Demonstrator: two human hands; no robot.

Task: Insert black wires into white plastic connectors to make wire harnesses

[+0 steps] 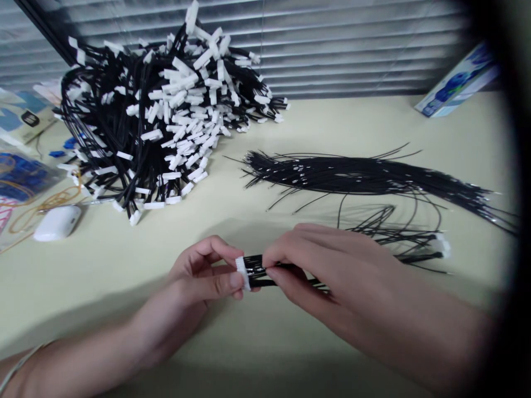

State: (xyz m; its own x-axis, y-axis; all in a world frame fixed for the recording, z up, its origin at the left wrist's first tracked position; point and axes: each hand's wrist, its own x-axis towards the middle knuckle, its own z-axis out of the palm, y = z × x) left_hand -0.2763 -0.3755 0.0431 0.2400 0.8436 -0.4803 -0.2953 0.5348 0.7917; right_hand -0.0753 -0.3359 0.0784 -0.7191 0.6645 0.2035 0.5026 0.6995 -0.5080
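Between the thumb and fingers of my left hand (203, 279) is a white plug connector (243, 273), with a row of black wires running out of it to the right. My right hand (332, 271) pinches black wires (256, 264) a short way from that connector, thumb against forefinger. Small shiny metal ends show among these wires near the plug. The exact wire in the pinch is hidden by the fingers. Past my right hand the wires come out again, and a second white connector (442, 245) lies at their far end on the table.
A large heap of black cables with white connectors (182, 110) fills the back left. Behind my right hand lies a long bundle of loose black wires (352, 174). A white earphone case (57, 223), plastic bags (25, 171) and a blue-white box (456, 83) are at the sides.
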